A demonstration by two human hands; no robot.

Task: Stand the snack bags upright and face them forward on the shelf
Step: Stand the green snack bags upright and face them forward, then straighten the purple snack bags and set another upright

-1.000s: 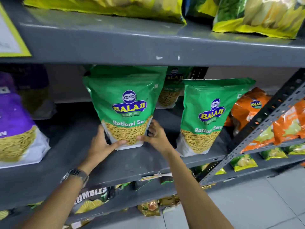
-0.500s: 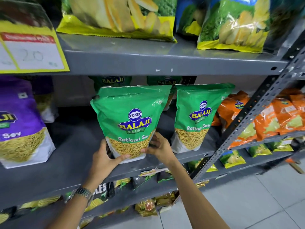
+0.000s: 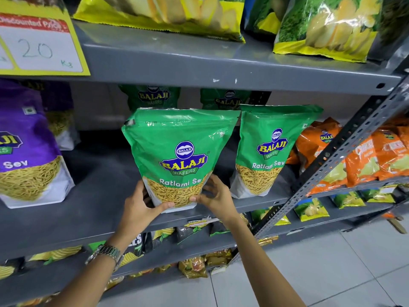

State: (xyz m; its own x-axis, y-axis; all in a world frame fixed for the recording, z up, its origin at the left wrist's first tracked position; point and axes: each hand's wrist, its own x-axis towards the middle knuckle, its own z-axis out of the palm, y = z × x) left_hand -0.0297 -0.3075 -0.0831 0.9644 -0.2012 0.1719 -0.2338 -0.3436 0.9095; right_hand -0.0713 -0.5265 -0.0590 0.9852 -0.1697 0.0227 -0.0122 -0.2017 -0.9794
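- The large green glossy plastic pouch of Ratlami Sev [image 3: 179, 156] stands upright at the front edge of the grey metal middle shelf [image 3: 93, 209], its printed front facing outward; it appears to lean slightly, so the squaring-up seems nearly done but not released.
- The left hand [image 3: 141, 207] presses the pouch's lower left corner with the thumb across its base, and the right hand [image 3: 215, 196] cups the lower right corner; both hands are closed on the pouch's bottom, steadying it.
- Just beside it to the right, a second green Ratlami Sev pouch [image 3: 272, 151] already stands upright and faces forward, its top corner touching or nearly touching the held pouch.
- Behind these, two more green pouches [image 3: 152, 96] stand at the back of the shelf, logos forward, mostly hidden.
- At the left, a purple and white Sev pouch [image 3: 26, 151] stands upright, well apart from the held one; the gap between them suggests room left to fill or close up.
- Orange crinkled snack bags [image 3: 321, 147] at the right lie tilted and jumbled, so they likely remain to be straightened.
- Each pouch shows thin yellow sev strands pictured in its lower part; the actual fill level cannot be seen.
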